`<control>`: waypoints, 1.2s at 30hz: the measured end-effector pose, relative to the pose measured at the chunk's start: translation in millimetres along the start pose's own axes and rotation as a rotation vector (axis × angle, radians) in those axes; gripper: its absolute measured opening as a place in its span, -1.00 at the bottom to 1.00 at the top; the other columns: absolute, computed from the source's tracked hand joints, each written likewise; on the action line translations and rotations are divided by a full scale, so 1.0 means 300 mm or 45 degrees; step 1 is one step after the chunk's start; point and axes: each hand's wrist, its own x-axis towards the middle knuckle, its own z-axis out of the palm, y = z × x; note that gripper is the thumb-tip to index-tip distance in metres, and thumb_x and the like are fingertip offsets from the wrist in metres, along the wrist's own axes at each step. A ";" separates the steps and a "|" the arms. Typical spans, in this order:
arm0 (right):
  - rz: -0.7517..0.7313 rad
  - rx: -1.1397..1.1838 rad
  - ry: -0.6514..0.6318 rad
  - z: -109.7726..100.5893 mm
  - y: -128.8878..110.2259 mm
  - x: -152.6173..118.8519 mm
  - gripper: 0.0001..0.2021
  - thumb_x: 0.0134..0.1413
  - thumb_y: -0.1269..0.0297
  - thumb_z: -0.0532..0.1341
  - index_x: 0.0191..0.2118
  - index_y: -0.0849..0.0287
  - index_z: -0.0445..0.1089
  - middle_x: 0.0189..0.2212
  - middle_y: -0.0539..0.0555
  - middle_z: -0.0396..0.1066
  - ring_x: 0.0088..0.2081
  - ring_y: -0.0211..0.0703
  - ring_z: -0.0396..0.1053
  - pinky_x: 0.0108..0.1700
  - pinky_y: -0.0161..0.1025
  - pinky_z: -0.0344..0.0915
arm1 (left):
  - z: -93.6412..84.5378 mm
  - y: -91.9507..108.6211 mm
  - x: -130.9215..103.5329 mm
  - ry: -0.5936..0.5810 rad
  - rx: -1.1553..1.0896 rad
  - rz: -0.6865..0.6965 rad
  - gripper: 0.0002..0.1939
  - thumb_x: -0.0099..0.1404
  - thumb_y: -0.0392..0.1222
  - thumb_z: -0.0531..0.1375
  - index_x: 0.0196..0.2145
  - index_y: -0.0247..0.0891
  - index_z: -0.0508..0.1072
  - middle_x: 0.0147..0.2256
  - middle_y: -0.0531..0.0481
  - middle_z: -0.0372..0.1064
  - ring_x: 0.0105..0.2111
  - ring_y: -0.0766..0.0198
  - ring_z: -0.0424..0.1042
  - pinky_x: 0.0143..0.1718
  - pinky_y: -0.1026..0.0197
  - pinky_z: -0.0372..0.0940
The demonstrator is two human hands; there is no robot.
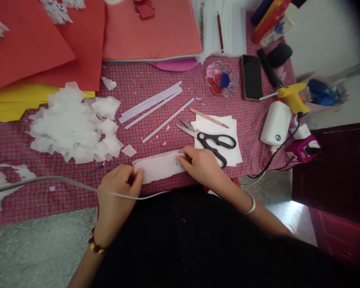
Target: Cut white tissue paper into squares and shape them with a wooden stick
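A folded strip of white tissue paper (159, 167) is stretched between my two hands at the table's near edge. My left hand (119, 188) pinches its left end between thumb and fingers. At the right end, my right hand (199, 162) grips it the same way. Just beyond my right hand, black-handled scissors (211, 140) lie with their blades apart on a stack of white paper (231, 156). A brown pencil (209, 117) rests across the top of that stack. To the left spreads a big heap of small white tissue pieces (69, 128).
Pale paper strips (153, 102) lie mid-table. Red sheets (87, 44) and a red folder (150, 32) cover the back. On the right are a phone (252, 78), a yellow glue gun (293, 98) and a white power bank (276, 124). A cable (63, 180) crosses over my left hand.
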 end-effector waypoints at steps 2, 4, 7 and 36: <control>0.012 -0.010 0.009 0.001 -0.002 0.001 -0.83 0.20 0.25 0.15 -0.38 0.18 0.38 -0.55 0.01 0.39 -0.51 -0.23 0.26 -0.43 -0.29 -0.01 | 0.003 -0.004 0.001 0.009 0.007 0.004 -0.69 0.33 -0.08 0.11 -0.54 -0.16 0.20 -0.55 0.05 0.25 -0.52 0.24 0.27 -0.47 0.17 0.07; 0.027 -0.027 0.013 0.003 -0.005 0.002 -0.83 0.20 0.26 0.14 -0.38 0.18 0.38 -0.55 0.02 0.39 -0.51 -0.23 0.27 -0.43 -0.29 -0.01 | 0.007 -0.006 0.001 0.015 0.019 0.011 -0.69 0.34 -0.08 0.10 -0.54 -0.16 0.20 -0.54 0.05 0.25 -0.51 0.23 0.29 -0.46 0.17 0.07; 0.054 -0.053 -0.009 0.005 -0.007 0.003 -0.84 0.20 0.25 0.15 -0.37 0.18 0.37 -0.55 0.02 0.39 -0.51 -0.23 0.27 -0.42 -0.29 0.01 | 0.015 -0.006 0.002 0.023 0.022 -0.009 -0.72 0.33 -0.08 0.11 -0.52 -0.17 0.23 -0.53 0.04 0.29 -0.50 0.23 0.31 -0.47 0.17 0.08; -0.591 -0.353 -0.074 -0.191 -0.109 -0.014 -0.90 0.15 0.43 0.14 -0.27 0.20 0.41 -0.41 0.05 0.47 -0.38 -0.19 0.33 -0.33 -0.28 0.04 | -0.084 0.140 0.094 -0.178 -0.105 0.550 -0.45 0.19 -0.09 0.22 0.13 -0.26 0.32 0.05 -0.19 0.40 0.01 0.00 0.40 0.00 0.04 0.26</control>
